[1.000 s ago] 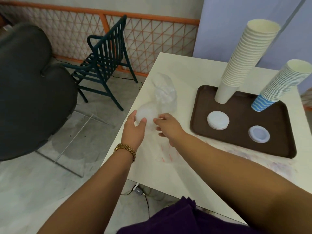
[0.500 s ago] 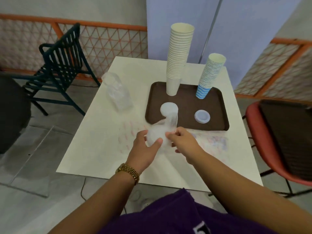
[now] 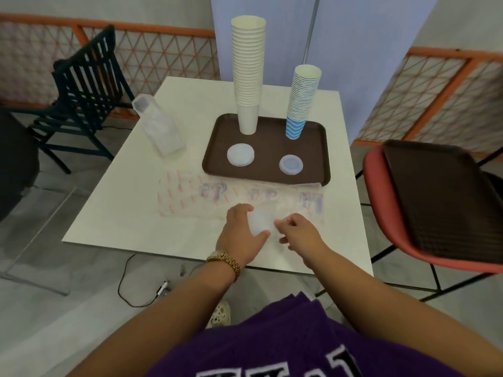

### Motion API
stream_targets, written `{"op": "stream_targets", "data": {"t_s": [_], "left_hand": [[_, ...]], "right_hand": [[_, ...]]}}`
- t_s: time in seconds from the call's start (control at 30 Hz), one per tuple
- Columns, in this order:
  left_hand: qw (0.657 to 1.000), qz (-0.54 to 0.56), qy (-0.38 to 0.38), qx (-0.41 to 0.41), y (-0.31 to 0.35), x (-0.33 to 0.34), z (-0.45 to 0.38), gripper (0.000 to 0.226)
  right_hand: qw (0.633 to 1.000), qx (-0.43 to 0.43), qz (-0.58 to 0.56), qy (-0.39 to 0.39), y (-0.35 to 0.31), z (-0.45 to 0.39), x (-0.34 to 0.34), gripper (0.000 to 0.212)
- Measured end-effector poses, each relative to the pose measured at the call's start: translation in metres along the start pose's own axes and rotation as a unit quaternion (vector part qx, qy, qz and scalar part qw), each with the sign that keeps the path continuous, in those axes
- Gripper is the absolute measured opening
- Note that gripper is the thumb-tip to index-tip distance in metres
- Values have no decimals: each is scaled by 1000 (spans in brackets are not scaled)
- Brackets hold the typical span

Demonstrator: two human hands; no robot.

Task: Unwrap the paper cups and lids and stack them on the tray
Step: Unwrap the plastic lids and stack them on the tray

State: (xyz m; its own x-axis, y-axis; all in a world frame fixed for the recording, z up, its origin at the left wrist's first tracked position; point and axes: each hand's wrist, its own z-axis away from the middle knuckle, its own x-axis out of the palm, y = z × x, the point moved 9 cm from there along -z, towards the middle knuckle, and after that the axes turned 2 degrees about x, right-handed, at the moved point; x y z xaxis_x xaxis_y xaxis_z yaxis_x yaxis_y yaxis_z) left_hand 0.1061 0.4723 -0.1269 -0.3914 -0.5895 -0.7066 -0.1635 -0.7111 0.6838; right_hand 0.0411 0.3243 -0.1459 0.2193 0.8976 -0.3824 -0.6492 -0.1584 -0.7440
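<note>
**Lid sleeve brought down to the near edge**

Both hands have carried the wrapped lids from out by the tray back toward the person; the sleeve [image 3: 261, 223] now sits low over the table [image 3: 114, 202] near its front edge, on top of the flattened printed wrappers [image 3: 190, 197].

Her left hand [image 3: 239, 232] cups the clear sleeve from the side, fingers curled round it and thumb underneath. Her right hand [image 3: 298, 231] pinches the plastic at the other end with narrow, bunched fingertips; how much film it has caught I cannot tell, as the wrap is nearly see-through.

On the tray [image 3: 324, 159] stand the tall white cups [image 3: 248, 74] and, to their right, the shorter blue cups [image 3: 300, 102]. In front of each lies a low pile of lids: one [image 3: 240, 155] under the white stack, one [image 3: 290, 164] under the blue. A second sleeve [image 3: 159, 129] lies unopened on the table's left side, well apart from the hands.

So the cups look done and the lids are half done. With the sleeve braced close in, this looks like the start of tearing it open; the thin film may stretch rather than split, and loose lids could spill.
</note>
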Motion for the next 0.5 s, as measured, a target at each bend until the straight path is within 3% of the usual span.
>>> {"op": "stream_targets", "data": {"t_s": [0.23, 0.4, 0.5], "left_hand": [[997, -67, 26, -2, 6, -15, -5, 46], [998, -60, 29, -2, 2, -28, -9, 17], [998, -7, 30, 52, 24, -31, -4, 26]], "right_hand": [[997, -69, -38, 0, -20, 13, -8, 20], [991, -115, -60, 10, -38, 21, -11, 20], [990, -116, -80, 4, -48, 24, -11, 19]]}}
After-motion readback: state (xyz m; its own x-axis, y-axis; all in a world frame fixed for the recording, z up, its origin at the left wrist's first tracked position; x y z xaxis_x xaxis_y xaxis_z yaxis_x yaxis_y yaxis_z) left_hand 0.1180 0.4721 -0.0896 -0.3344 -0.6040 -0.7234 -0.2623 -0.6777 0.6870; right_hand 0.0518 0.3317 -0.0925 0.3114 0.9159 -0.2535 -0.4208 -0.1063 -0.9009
